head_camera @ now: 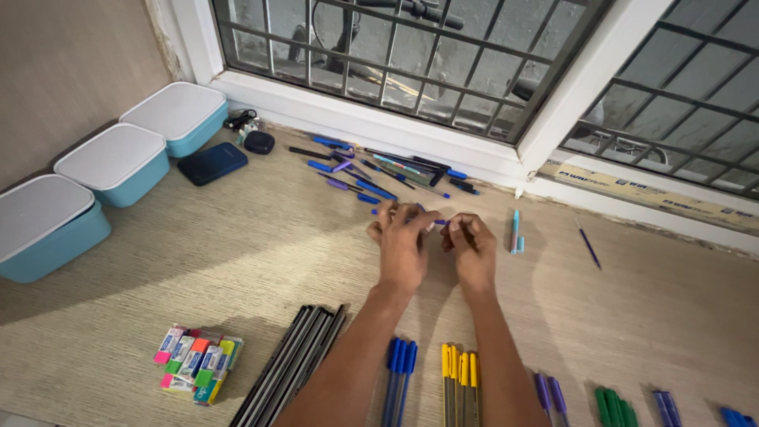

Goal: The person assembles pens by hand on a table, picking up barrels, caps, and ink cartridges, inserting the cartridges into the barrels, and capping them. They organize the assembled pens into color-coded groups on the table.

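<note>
Slim blue pen point(439, 222) held level between both hands, mid-floor. Left hand point(402, 241) fingers curled around its one end; right hand point(472, 249) pinches other end. Loose pen pile point(379, 168) just beyond, along window sill point(371, 119). Bare woven mat point(237, 253) left of hands; sorted pen rows point(460, 375) nearer, beside forearms.

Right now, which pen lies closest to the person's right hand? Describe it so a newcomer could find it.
Start at the white window frame along the back of the surface. Just right of the right hand lies a light blue pen, pointing toward the window. Unlike the dark blue pile further left, it is pale and lies apart.
</note>
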